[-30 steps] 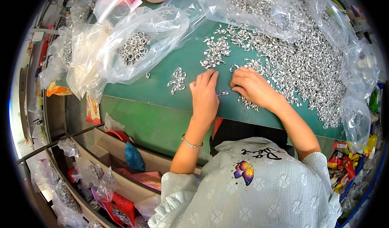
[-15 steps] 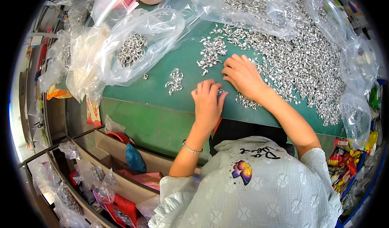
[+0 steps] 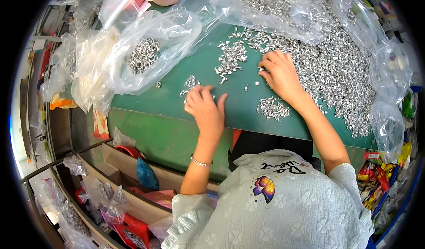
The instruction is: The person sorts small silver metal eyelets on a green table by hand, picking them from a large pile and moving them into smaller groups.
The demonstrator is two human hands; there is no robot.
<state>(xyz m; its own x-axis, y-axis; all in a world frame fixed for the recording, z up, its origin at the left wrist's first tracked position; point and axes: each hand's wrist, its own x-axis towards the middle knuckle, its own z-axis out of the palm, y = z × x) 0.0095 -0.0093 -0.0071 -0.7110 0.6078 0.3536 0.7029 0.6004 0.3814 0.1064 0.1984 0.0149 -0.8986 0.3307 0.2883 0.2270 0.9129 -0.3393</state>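
The left hand (image 3: 205, 109) is loosely open by curvy silver metal bits (image 3: 190, 81). The right hand (image 3: 281, 75) bends to reach a silver heap (image 3: 336, 78); can't tell its grip.

The little bits (image 3: 341, 83) look like shiny metal, and so do the rings (image 3: 144, 56). The bag (image 3: 183, 27) around the rings is thin, glossy, see-through plastic with crinkles. The table top (image 3: 239, 109) is smooth. The basket (image 3: 163, 1) looks like plastic. The shirt (image 3: 287, 209) is matt, bumpy cloth. The bracelet (image 3: 201, 162) is smooth, shiny metal.

Both hands (image 3: 206, 112) (image 3: 283, 75) palm down, left thumb (image 3: 222, 102) splayed, right fingers (image 3: 269, 62) curled.
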